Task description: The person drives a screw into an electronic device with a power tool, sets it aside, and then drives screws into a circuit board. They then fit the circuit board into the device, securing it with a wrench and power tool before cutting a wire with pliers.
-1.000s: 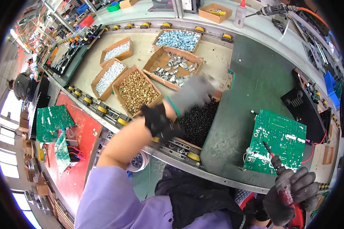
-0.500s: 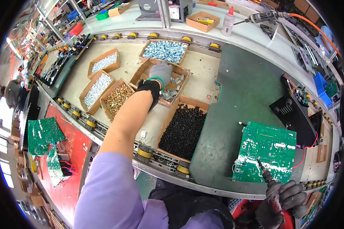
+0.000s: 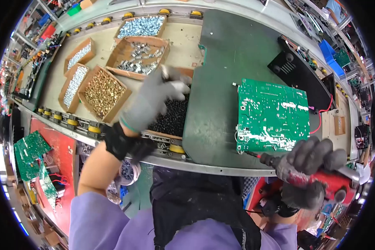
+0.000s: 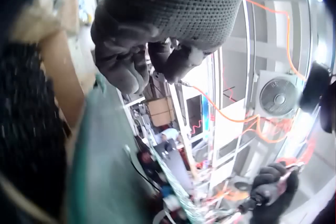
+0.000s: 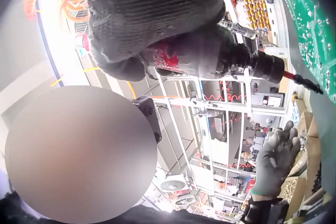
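My left hand (image 3: 148, 102), in a grey glove, is over the cardboard box of small black screws (image 3: 171, 118), blurred by motion. Its fingers curl in the left wrist view, and a small pale metal bracket (image 3: 166, 73) shows at the fingertips, partly hidden. Behind it sits the box of metal brackets (image 3: 139, 58). My right hand (image 3: 310, 166), in a dark glove, grips a red and grey power screwdriver (image 3: 333, 183). The driver's bit (image 3: 252, 154) points left, close by the near edge of a green circuit board (image 3: 275, 116) lying on the dark green mat (image 3: 216, 71).
Further boxes hold brass-coloured fasteners (image 3: 102, 93), silver screws (image 3: 75, 85) and bluish metal parts (image 3: 141, 27). A black panel (image 3: 287, 66) and a red wire (image 3: 321, 121) lie right of the board. Rollers (image 3: 71, 122) line the bench edge. More boards (image 3: 31, 152) rest on a red surface at left.
My left hand has come out of the bracket box and moved right, over the black screws. The screwdriver has swung flatter, its bit shifting from over the board to its near edge.
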Motion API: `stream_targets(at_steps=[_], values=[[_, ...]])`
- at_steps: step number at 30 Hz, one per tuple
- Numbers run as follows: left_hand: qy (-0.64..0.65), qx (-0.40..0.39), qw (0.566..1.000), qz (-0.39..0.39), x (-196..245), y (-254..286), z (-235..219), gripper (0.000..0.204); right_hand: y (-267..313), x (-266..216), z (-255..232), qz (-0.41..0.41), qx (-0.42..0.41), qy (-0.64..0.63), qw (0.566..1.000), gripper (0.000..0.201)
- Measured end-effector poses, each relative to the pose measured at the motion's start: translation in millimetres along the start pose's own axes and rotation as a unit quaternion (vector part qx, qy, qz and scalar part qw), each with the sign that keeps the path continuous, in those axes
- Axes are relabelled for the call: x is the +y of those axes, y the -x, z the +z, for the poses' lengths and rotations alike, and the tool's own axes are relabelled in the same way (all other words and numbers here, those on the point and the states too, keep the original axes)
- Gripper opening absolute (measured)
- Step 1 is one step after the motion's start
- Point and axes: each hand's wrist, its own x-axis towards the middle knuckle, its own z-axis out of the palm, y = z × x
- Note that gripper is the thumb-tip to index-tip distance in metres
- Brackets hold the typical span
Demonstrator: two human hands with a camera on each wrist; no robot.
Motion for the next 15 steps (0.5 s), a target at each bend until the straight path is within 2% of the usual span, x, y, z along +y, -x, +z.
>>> stream_targets(at_steps=[2, 4, 6, 8, 12, 15], values=[[0.097, -0.042, 0.994, -0.022, -23.3, 22.6, 22.7, 0.013, -2.0, 0.7, 13.7, 0.04, -0.001, 0.053, 0.998, 0.039], [0.135, -0.049, 0.988, -0.054, -34.1, 40.4, 41.6, 0.013, -3.3, 8.7, 16.2, 0.03, -0.021, 0.067, 0.997, 0.039], [0.09, -0.077, 0.988, -0.096, -36.9, 58.3, 64.8, 0.016, -3.2, 10.6, 20.6, 0.023, -0.047, 0.085, 0.995, 0.04], [0.118, -0.088, 0.982, -0.118, -43.9, 68.8, 82.7, 0.019, -3.9, 10.8, 24.9, 0.045, -0.054, 0.111, 0.991, 0.042], [0.179, -0.141, 0.957, -0.179, -58.6, 75.5, 98.7, 0.029, -7.6, 13.1, 31.1, 0.052, -0.069, 0.12, 0.989, 0.04], [0.23, -0.15, 0.934, -0.227, -62.1, 77.9, 103.9, 0.031, -10.0, 12.8, 34.2, 0.069, -0.092, 0.118, 0.986, 0.039]])
